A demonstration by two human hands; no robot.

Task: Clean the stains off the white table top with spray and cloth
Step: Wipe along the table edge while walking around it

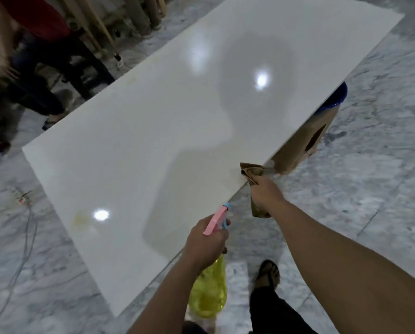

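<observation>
The glossy white table top (153, 121) fills the middle of the head view. A faint yellowish stain (80, 219) lies near its front left corner, and a paler one (139, 77) runs along the far left edge. My left hand (205, 247) grips a yellow spray bottle (210, 292) with a pink and blue nozzle (217, 219), held at the table's near edge and pointing over the top. My right hand (265, 192) is closed on a brown cloth (252, 173), which touches the table's right edge.
A brown support with a blue rim (319, 131) stands under the table's right side. A person in dark trousers (45, 68) sits at the far left. Cables (23, 237) trail over the marble floor at left. My sandalled foot (269, 276) is by the near edge.
</observation>
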